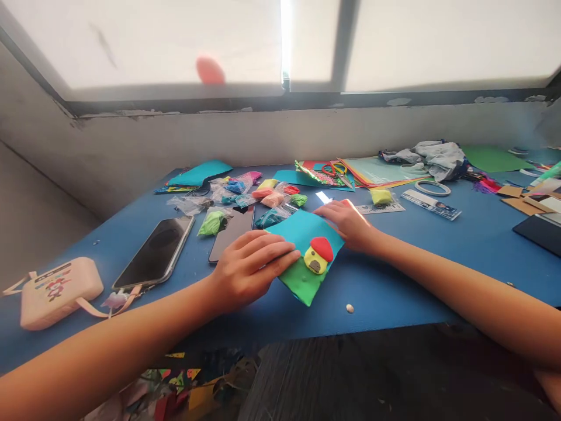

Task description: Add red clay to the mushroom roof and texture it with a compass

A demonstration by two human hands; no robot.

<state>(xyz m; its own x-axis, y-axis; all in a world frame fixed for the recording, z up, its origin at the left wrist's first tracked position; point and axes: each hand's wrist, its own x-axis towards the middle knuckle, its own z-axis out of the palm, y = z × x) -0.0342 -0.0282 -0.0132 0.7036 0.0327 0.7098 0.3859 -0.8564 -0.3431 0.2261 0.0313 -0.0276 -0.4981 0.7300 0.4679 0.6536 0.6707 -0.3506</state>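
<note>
A small blue card (pixel 294 227) is tilted up above the table's front part. Its lower part is covered with green clay (pixel 304 283). On it sits a yellow clay head (pixel 316 260) with a red cap (pixel 321 248), a dark eye and a brown-grey patch. My left hand (pixel 249 266) grips the card's left edge, fingers across its front and the thumb out of sight. At the upper right edge, my right hand (pixel 348 225) is closed on the card, its fingertips partly hidden behind it.
Behind the card lie bagged clay pieces (pixel 274 199). Left are two phones (pixel 153 251) and a pink case (pixel 61 292) with a strap. Scissors (pixel 336 169), coloured paper (pixel 372 169), a tape roll (pixel 432 187) and a yellow clay packet (pixel 381 196) lie farther back. A white bit (pixel 349 308) sits near the front edge.
</note>
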